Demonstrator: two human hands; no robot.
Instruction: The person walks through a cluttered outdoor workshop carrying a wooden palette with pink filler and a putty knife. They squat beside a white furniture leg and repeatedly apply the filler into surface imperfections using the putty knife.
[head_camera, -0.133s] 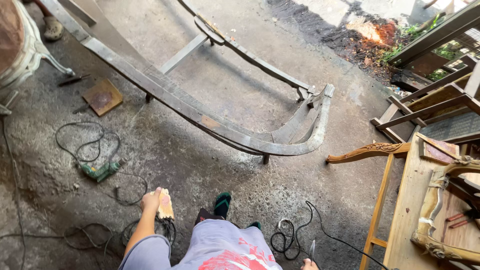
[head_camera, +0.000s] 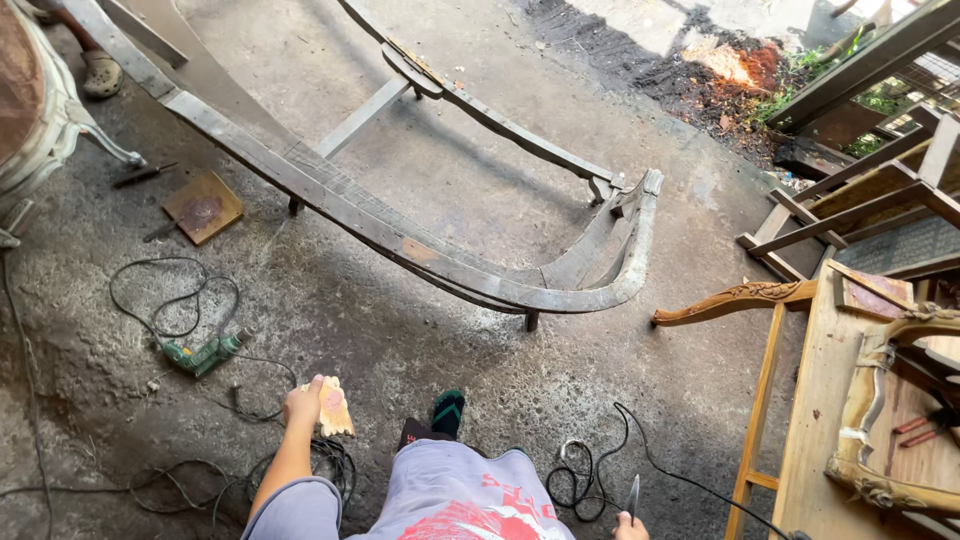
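Note:
My left hand (head_camera: 303, 402) hangs at my side, low and left of centre, closed around a pale tan scrap that looks like folded sandpaper (head_camera: 336, 412). Only the top of my right hand (head_camera: 630, 528) shows at the bottom edge, where it grips a thin dark blade-like tool (head_camera: 634, 494) that points up. Between the hands are my grey shorts and my foot in a green sandal (head_camera: 447, 410) on the concrete floor.
A long curved dark wooden frame (head_camera: 450, 265) lies across the floor ahead. A green power drill (head_camera: 205, 352) with a looped cable and a square brown board (head_camera: 203, 206) lie to the left. Carved unfinished chair frames (head_camera: 860, 400) stand at the right. Another person's sandalled foot (head_camera: 100, 72) is at the top left.

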